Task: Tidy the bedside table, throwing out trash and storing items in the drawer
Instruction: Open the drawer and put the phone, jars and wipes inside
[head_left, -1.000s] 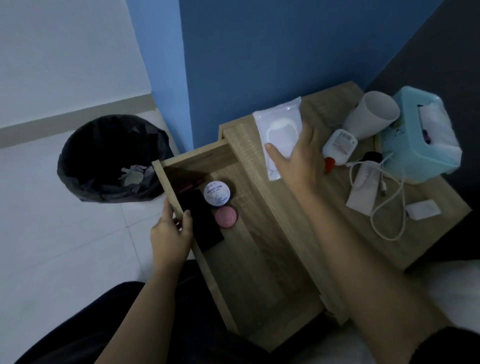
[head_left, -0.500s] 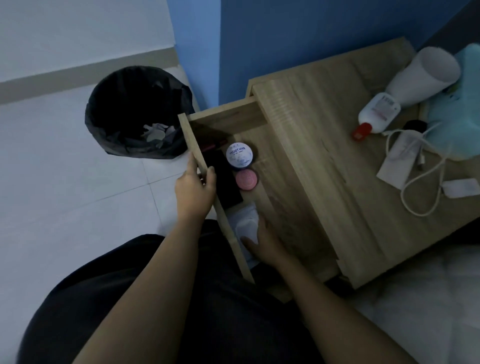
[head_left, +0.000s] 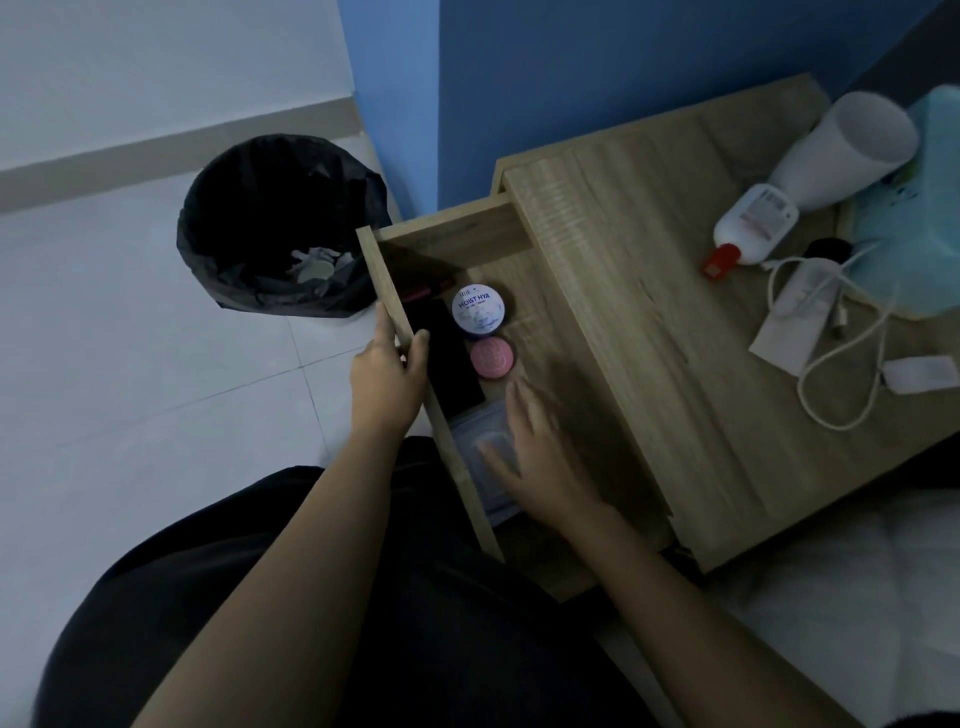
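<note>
Roughly midway. Head view: left grip (head_left: 387, 374) pinches front edge of open drawer (head_left: 452, 228); right grip (head_left: 540, 467) flat, fingers loose, over wipes pack (head_left: 475, 441) at drawer's near end. Left to sort: bottle (head_left: 753, 226), cup (head_left: 847, 150), cable (head_left: 852, 374) along tabletop (head_left: 675, 312) right edge.

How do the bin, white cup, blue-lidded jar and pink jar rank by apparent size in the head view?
1. bin
2. white cup
3. blue-lidded jar
4. pink jar, only slightly smaller than the blue-lidded one
</note>
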